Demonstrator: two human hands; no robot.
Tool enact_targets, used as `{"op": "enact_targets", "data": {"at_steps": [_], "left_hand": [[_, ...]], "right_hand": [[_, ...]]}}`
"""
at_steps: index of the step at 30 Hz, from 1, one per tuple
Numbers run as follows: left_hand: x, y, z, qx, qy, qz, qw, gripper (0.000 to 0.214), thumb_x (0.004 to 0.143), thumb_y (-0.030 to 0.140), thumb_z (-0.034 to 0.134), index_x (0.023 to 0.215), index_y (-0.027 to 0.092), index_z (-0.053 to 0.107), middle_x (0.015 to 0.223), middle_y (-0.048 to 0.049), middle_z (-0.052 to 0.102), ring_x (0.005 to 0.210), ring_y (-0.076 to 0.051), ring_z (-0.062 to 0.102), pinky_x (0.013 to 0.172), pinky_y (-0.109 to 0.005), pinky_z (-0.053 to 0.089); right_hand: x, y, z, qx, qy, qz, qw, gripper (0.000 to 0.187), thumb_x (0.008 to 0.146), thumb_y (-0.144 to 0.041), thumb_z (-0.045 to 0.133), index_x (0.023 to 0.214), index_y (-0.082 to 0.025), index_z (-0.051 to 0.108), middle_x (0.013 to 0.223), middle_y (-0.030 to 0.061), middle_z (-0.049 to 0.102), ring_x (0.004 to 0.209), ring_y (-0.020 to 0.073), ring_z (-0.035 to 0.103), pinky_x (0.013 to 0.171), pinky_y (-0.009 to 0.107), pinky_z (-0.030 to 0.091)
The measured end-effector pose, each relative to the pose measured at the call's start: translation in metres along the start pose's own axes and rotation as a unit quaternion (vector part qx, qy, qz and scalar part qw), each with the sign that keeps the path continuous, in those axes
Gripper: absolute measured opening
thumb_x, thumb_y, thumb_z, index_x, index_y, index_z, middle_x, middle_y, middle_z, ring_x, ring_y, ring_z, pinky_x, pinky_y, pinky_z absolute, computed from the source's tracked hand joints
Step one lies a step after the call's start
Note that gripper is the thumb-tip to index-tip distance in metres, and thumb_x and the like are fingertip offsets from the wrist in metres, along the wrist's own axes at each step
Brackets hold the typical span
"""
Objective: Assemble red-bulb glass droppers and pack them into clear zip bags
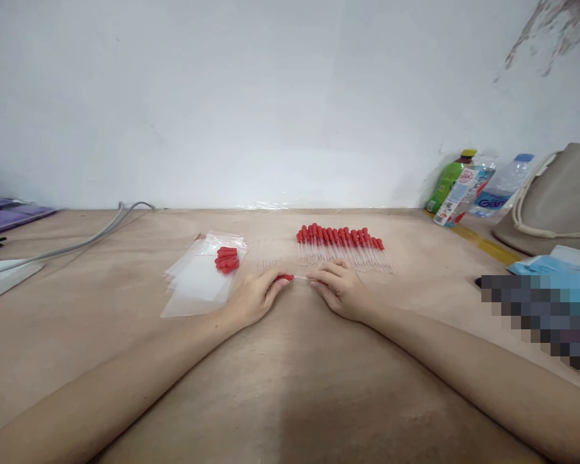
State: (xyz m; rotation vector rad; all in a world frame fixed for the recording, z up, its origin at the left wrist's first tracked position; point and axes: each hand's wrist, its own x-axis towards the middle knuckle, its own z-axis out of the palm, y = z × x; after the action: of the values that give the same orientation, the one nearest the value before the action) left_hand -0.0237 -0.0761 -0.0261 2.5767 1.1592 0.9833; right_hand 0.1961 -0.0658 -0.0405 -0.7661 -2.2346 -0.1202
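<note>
My left hand (254, 298) pinches a red rubber dropper bulb (286, 277) between thumb and fingers. From the bulb's right end a thin clear glass tube (300, 278) runs across to my right hand (341, 291), whose fingertips are closed on it. Whether the tube sits inside the bulb is too small to tell. Behind my right hand lies a row of droppers (338, 237) with red bulbs and thin clear tubes. Loose red bulbs (227, 260) are piled on clear plastic bags (193, 293) beside my left hand. Several bare glass tubes (269, 252) lie just beyond it.
Bottles (449, 180) and a grey bag (555, 193) stand at the back right, with a blue packet (546, 265) nearer. A grey cable (99, 233) and purple packages (17, 218) lie at the left. A white wall (212, 103) closes off the table's back.
</note>
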Motion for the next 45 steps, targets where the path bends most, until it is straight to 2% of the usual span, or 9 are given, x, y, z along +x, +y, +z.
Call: {"op": "enact_targets", "data": {"at_steps": [9,15,22,29,34,39,45], "left_hand": [[-0.003,0.0,0.0,-0.027,-0.024,0.042,0.998,0.018,0.087,0.026,0.042,0.095,0.021,0.058,0.087,-0.0008,0.065,0.078,-0.013,0.06,0.071,-0.025,0.047],[-0.002,0.0,0.0,-0.013,-0.033,0.033,0.999,0.017,0.087,0.027,0.044,0.092,0.021,0.059,0.085,0.0001,0.066,0.077,-0.013,0.061,0.07,-0.025,0.047],[-0.002,-0.002,0.001,-0.008,-0.017,0.007,1.0,0.018,0.086,0.028,0.046,0.09,0.02,0.062,0.081,0.0009,0.067,0.072,-0.013,0.061,0.065,-0.023,0.046],[-0.002,-0.002,0.002,0.004,-0.015,0.023,1.0,0.017,0.086,0.027,0.047,0.089,0.019,0.062,0.081,0.0007,0.067,0.072,-0.012,0.061,0.066,-0.022,0.046],[-0.001,-0.001,0.002,-0.004,-0.007,0.019,1.0,0.018,0.085,0.028,0.048,0.091,0.019,0.062,0.079,0.0011,0.067,0.068,-0.011,0.061,0.063,-0.021,0.047],[0.0,-0.003,0.003,-0.005,0.009,0.042,0.999,0.022,0.085,0.029,0.049,0.101,0.019,0.061,0.092,-0.0007,0.068,0.079,-0.013,0.062,0.071,-0.022,0.048],[0.001,-0.002,0.004,-0.013,-0.008,0.02,1.0,0.021,0.084,0.029,0.049,0.097,0.02,0.064,0.091,-0.0002,0.069,0.079,-0.013,0.063,0.071,-0.022,0.049]], "right_hand": [[0.0,0.003,-0.002,0.034,-0.028,-0.022,0.999,0.023,0.086,-0.021,0.042,0.096,-0.022,0.062,0.081,0.0042,0.062,0.074,0.0137,0.054,0.071,0.031,0.035],[0.001,0.001,-0.004,-0.021,-0.032,-0.028,0.999,0.022,0.084,-0.018,0.042,0.092,-0.019,0.063,0.075,0.0034,0.06,0.069,0.0131,0.053,0.069,0.031,0.031],[0.002,-0.006,-0.003,-0.086,-0.029,-0.04,0.995,0.022,0.083,-0.015,0.04,0.087,-0.018,0.062,0.07,0.0024,0.058,0.062,0.0117,0.048,0.065,0.03,0.026],[0.002,-0.009,-0.003,-0.115,-0.029,-0.056,0.991,0.024,0.083,-0.016,0.039,0.079,-0.017,0.062,0.063,0.0014,0.055,0.055,0.0104,0.042,0.062,0.029,0.023],[0.002,-0.008,0.0,-0.078,-0.002,-0.046,0.996,0.022,0.086,-0.018,0.039,0.085,-0.014,0.061,0.066,0.0027,0.055,0.06,0.0117,0.045,0.062,0.028,0.026],[0.002,-0.002,0.002,-0.067,0.002,-0.059,0.996,0.021,0.087,-0.024,0.041,0.09,-0.014,0.06,0.075,0.0058,0.058,0.069,0.0143,0.048,0.066,0.028,0.031],[0.003,-0.002,0.001,-0.061,-0.007,-0.052,0.997,0.02,0.087,-0.022,0.042,0.086,-0.015,0.06,0.073,0.0045,0.059,0.071,0.0139,0.049,0.069,0.029,0.031]]}}
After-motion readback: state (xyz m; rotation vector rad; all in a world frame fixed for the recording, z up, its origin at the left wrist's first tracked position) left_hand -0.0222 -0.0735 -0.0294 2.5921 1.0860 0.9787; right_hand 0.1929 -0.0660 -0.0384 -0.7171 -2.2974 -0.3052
